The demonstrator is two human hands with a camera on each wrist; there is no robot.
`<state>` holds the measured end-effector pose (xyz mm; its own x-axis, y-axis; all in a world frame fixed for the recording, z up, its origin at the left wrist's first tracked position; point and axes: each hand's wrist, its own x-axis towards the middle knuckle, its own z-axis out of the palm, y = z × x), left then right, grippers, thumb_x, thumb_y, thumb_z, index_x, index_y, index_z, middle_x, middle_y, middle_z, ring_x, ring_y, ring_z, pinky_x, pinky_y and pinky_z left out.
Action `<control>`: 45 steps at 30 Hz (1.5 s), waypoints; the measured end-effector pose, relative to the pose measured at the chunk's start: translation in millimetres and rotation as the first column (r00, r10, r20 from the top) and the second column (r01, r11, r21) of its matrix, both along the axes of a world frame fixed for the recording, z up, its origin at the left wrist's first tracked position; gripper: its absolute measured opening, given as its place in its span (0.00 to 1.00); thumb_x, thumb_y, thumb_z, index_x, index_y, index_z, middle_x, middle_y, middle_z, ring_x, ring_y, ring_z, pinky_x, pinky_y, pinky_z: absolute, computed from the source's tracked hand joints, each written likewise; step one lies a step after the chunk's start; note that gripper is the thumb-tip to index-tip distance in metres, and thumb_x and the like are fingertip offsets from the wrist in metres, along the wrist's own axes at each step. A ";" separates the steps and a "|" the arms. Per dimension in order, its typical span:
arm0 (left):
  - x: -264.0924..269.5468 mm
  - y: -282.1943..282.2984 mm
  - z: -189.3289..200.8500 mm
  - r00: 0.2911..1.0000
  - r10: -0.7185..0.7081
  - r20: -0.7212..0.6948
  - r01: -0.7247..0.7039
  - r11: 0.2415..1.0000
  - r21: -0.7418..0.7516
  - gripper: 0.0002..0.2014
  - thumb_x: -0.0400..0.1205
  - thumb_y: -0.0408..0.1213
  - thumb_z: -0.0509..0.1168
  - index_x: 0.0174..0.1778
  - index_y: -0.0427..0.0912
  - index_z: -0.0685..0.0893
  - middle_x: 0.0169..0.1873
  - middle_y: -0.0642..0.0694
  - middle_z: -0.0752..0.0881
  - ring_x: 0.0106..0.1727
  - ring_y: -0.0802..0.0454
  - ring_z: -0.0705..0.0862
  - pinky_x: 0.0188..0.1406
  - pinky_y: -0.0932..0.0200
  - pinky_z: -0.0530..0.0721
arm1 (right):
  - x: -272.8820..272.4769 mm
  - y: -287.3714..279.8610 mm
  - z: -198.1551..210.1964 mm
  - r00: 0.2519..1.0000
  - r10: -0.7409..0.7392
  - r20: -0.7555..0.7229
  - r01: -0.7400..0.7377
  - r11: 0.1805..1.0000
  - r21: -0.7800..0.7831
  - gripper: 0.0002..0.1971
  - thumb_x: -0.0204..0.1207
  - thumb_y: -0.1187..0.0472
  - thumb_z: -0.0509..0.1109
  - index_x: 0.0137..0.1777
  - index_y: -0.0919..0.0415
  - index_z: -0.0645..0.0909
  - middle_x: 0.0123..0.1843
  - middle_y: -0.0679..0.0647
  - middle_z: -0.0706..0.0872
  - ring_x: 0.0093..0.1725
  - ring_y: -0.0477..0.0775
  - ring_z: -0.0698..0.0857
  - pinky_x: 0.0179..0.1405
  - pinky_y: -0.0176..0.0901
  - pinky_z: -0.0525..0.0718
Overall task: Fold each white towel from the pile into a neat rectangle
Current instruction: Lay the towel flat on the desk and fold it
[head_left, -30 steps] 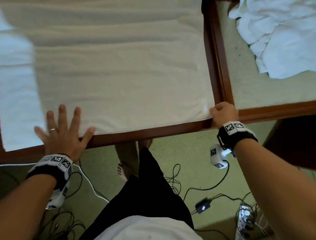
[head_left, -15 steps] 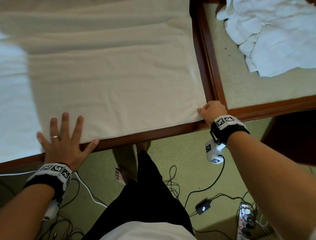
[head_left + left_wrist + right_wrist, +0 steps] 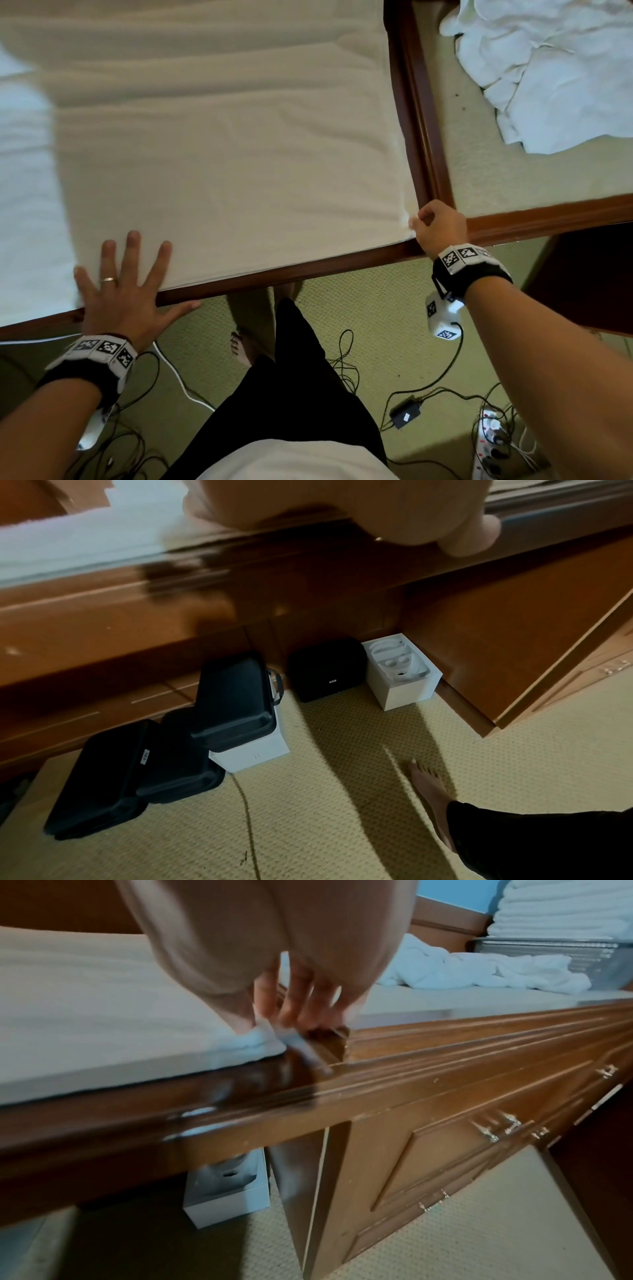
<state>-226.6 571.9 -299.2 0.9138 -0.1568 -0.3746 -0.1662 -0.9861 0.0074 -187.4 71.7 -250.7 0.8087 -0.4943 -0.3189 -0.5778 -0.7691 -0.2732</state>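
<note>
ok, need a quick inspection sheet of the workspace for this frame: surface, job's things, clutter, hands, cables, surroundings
Surface: wooden table with a raised rim; a divider splits it into two sections.
Job's things: one white towel spread flat in the left section; a crumpled towel pile in the right section; folded towels stacked on a metal tray.
Clutter: nothing seen on the table.
Hands: left hand flat, fingers spread on the towel's near edge; right hand pinches its near right corner.
Cables: loose black cables, an adapter and a power strip on the floor.
Surroundings: green carpet; black cases and white boxes under the table.
</note>
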 end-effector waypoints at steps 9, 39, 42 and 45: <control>-9.9 13.1 -8.1 0.998 -0.045 0.050 0.046 0.999 -0.006 0.49 0.75 0.79 0.51 0.88 0.62 0.45 0.89 0.46 0.44 0.86 0.40 0.40 0.72 0.17 0.55 | -31.2 85.1 -17.0 0.593 0.774 -0.224 -0.803 0.590 -0.084 0.57 0.69 0.22 0.62 0.86 0.40 0.31 0.85 0.53 0.23 0.86 0.66 0.32 0.82 0.68 0.46; 35.3 97.1 121.8 0.918 0.330 -0.220 -0.359 0.927 -0.106 0.18 0.86 0.28 0.56 0.30 0.41 0.77 0.29 0.37 0.81 0.36 0.37 0.82 0.35 0.53 0.74 | 12.9 91.4 88.3 0.750 0.469 -0.467 -0.601 0.778 -0.183 0.09 0.79 0.67 0.60 0.50 0.58 0.80 0.51 0.58 0.86 0.45 0.61 0.84 0.45 0.48 0.82; 71.1 99.0 125.6 0.916 0.367 -0.162 -0.391 0.908 -0.148 0.12 0.87 0.30 0.58 0.46 0.38 0.87 0.48 0.29 0.87 0.43 0.33 0.85 0.40 0.48 0.82 | 41.2 90.3 100.0 0.800 0.452 -0.396 -0.567 0.785 -0.249 0.07 0.78 0.68 0.61 0.48 0.61 0.80 0.47 0.60 0.85 0.42 0.61 0.81 0.43 0.49 0.83; 108.5 101.1 125.5 0.908 0.397 -0.130 -0.413 0.902 -0.125 0.16 0.88 0.35 0.59 0.69 0.42 0.85 0.69 0.31 0.82 0.64 0.30 0.83 0.62 0.43 0.83 | 73.8 91.0 106.9 0.822 0.459 -0.338 -0.550 0.795 -0.256 0.09 0.77 0.69 0.61 0.49 0.60 0.82 0.49 0.61 0.86 0.44 0.64 0.83 0.48 0.52 0.86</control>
<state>-118.1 673.0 -173.7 0.8697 0.1590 -0.4673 0.2563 -0.9545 0.1523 -113.6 162.7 -143.9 0.8877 -0.1484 -0.4360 -0.0935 -0.9850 0.1449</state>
